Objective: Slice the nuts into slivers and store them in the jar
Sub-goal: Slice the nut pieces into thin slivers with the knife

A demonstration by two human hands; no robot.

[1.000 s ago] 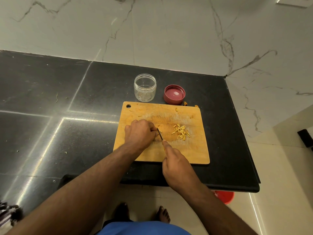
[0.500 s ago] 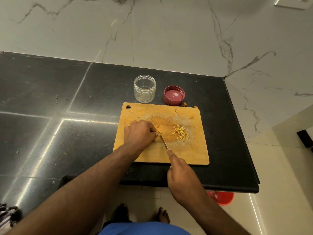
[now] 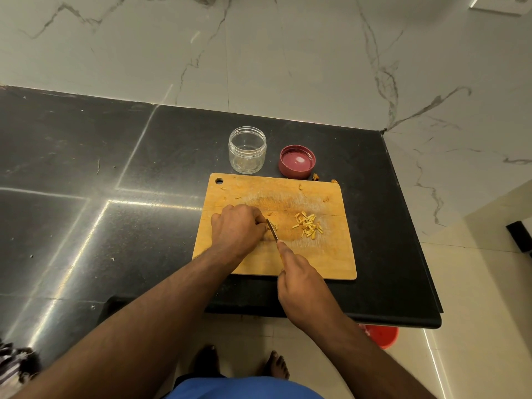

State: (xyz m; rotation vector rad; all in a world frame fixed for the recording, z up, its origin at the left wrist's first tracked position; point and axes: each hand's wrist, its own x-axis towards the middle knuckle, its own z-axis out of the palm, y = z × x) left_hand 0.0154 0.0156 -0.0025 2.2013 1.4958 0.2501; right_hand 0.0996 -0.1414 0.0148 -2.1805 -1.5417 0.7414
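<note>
A wooden cutting board (image 3: 331,254) lies on the black counter. My left hand (image 3: 237,228) has its fingers curled down on a nut at the board's middle left; the nut itself is mostly hidden. My right hand (image 3: 302,277) grips a small knife (image 3: 272,230), index finger along the blade's back, blade right beside my left fingertips. A small pile of pale nut slivers (image 3: 308,224) lies to the right of the blade. Behind the board stand an open clear jar (image 3: 247,149) and its red lid (image 3: 296,161), upside down.
A few nut scraps (image 3: 316,176) lie at the board's far edge and by the lid. The counter's front edge (image 3: 374,321) runs just below the board. An orange bucket (image 3: 380,336) stands on the floor under it. A marble wall rises behind.
The knife and my right hand drew back toward me half a second ago and have now moved forward again to my left fingertips. My left hand has stayed on the nut.
</note>
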